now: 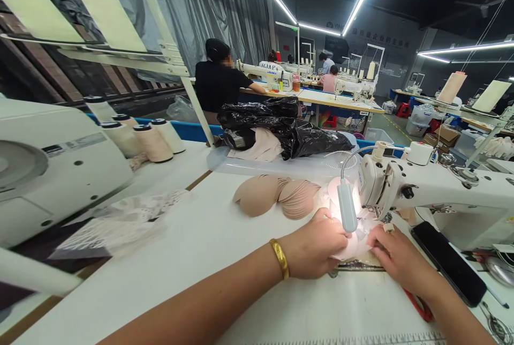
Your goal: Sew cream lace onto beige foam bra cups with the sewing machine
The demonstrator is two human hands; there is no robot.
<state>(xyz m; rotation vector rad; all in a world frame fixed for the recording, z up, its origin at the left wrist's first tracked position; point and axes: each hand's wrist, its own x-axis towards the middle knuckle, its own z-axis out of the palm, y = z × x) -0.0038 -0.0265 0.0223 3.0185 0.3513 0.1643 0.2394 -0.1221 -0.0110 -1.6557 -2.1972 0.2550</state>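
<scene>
Under the white sewing machine (445,187), a pale pink fabric piece (346,248) lies in bright lamplight. My left hand (319,243), with a gold bracelet at the wrist, is closed on the left side of this piece. Bent fingers of my right hand (397,254) pinch its right edge beside the needle area. A small grey lamp (347,208) on a flexible neck hides part of the cloth and my left fingertips. Two stacks of beige moulded bra cups (257,196) rest left of the lamp, near more pale pink pieces.
A black phone (448,263) and a red-handled tool (420,306) lie right of my right hand. Black plastic bags (289,130) sit behind the cups. Thread cones (150,142) and lace (120,222) are at left. A person (220,80) sits at a machine ahead.
</scene>
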